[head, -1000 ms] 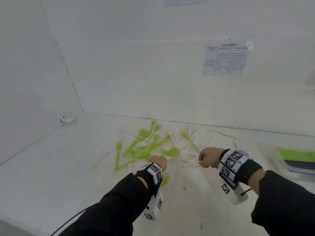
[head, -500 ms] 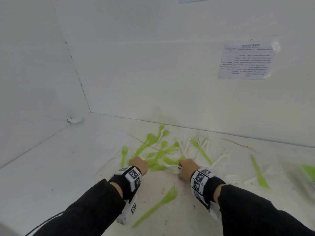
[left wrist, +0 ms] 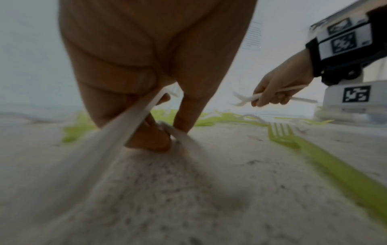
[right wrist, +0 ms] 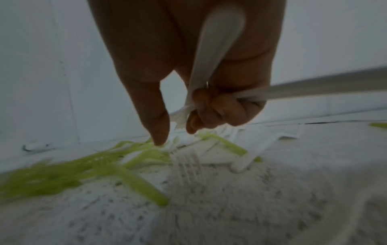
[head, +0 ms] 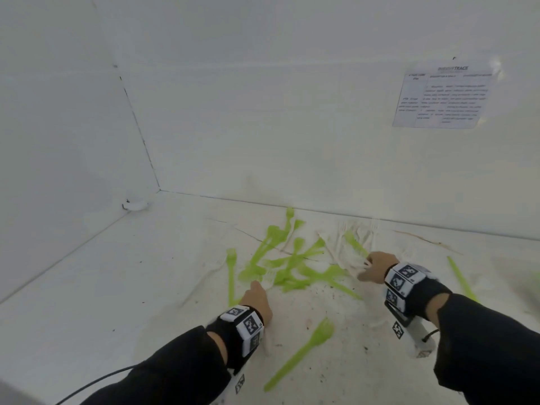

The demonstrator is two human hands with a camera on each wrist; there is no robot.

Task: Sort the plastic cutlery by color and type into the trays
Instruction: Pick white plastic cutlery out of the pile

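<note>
Cutlery [head: 295, 258] lies mixed on the desk [head: 117, 287]. Left hand [head: 258, 299] fingers pinch a white handle [left wrist: 125, 126]. Right hand [head: 377, 268], at 3 o'clock, grips white forks [right wrist: 209, 66].

I wear black sleeves [head: 181, 366] and black wrist straps [head: 423, 296] carrying white blocks [head: 404, 277] printed with black square codes. A white camera housing [head: 415, 337] hangs under each wrist, trailing black cable [head: 96, 382].

soft, even, shadowless light on my head view; the wall sheet [head: 444, 96] reads blurred. both wrist views are dim, motion-smeared below the hands, bent at the edges.
</note>
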